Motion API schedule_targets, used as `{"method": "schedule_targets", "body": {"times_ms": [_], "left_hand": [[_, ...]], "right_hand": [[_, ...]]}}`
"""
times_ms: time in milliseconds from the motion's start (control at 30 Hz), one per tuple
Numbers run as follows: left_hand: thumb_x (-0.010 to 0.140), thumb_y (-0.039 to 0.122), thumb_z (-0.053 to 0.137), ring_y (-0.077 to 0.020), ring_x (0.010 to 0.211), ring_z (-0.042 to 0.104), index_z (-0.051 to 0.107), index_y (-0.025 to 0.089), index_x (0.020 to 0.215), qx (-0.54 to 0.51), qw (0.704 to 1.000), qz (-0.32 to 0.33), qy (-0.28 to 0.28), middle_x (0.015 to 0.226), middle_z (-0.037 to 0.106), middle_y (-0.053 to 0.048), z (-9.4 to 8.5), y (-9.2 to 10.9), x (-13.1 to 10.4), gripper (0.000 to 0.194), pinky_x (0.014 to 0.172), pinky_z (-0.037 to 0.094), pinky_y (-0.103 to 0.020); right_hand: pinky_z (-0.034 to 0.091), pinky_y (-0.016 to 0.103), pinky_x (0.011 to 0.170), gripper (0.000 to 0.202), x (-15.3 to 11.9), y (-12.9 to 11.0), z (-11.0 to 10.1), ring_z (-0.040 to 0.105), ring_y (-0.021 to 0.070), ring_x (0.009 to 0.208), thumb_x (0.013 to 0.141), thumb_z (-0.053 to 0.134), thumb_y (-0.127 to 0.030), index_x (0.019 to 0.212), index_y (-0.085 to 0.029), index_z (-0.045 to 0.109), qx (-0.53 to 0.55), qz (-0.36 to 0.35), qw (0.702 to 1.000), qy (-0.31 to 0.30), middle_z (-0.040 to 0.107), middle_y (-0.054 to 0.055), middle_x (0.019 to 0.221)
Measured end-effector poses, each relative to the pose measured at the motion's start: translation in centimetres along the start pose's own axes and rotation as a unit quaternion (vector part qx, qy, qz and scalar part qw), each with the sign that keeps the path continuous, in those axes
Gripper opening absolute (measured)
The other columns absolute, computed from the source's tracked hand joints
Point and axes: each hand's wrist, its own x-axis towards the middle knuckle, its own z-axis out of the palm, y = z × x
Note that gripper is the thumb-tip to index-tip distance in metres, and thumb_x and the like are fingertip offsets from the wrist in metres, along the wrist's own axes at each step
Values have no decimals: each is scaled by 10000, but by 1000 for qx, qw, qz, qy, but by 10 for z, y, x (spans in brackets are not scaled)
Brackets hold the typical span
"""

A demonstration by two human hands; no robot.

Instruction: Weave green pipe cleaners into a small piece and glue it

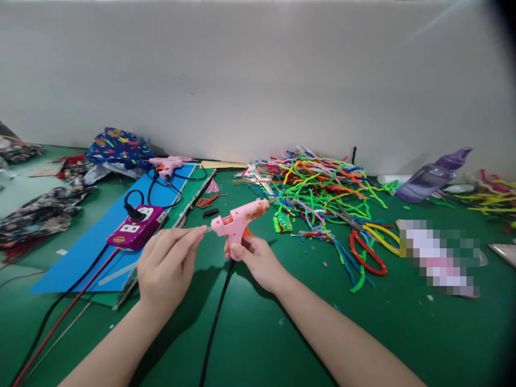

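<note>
Power block: the purple power block (pixel 137 236) is the landmark; it sits partly over a blue sheet (pixel 91 244) on the green desk (pixel 262 349).
Glue gun: the pink glue gun (pixel 236 220) is held above the desk, to the right of the power block, nozzle pointing away from it.
Right fingers: wrapped round the grip, thumb (pixel 239 251) across its near side; whether they press the orange trigger (pixel 246 232) I cannot tell.
Left fingers: pinching the clear glue stick (pixel 209 229) at the gun's rear end, on the side nearer the power block.
Feeding the stick: the step looks like a push into the back; best done straight along the barrel, since a slanted push could bend or jam it.
Bracing: a firm grip on the handle should meet the push and stop the gun swinging.
Nozzle: likely hot; best kept off the pipe cleaners (pixel 318 180), which lie beyond the gun, farther right of the power block.
Cord: the black cord (pixel 217 322) hangs from the handle, right of the power block; leave it slack so the gun can stay level.
</note>
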Motion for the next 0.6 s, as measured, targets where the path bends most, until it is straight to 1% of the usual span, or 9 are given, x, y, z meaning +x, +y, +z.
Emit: {"method": "schedule_targets", "body": {"times_ms": [167,400,600], "left_hand": [[789,102,614,-191,767,607,601,269,1124,5,1000,1,0,889,657,-53,0,-1,-1,375,700,489,-330],[794,105,606,-210,779,615,593,277,1130,25,1000,12,4,921,678,-59,0,-2,-1,378,702,470,-349],[774,77,620,-226,803,621,602,254,1088,33,999,19,10,916,688,-68,1,-2,0,361,716,464,-364]], "right_hand": [[420,315,742,363,0,0,1,542,157,746,738,643,-525,848,-180,616,0,8,1000,7,583,25,797],[406,305,723,357,0,-1,2,535,148,725,731,655,-509,839,-172,611,4,14,1000,8,580,21,781],[407,303,722,374,-1,-2,4,531,141,707,720,659,-515,828,-160,608,3,24,1000,12,577,18,751]]}}
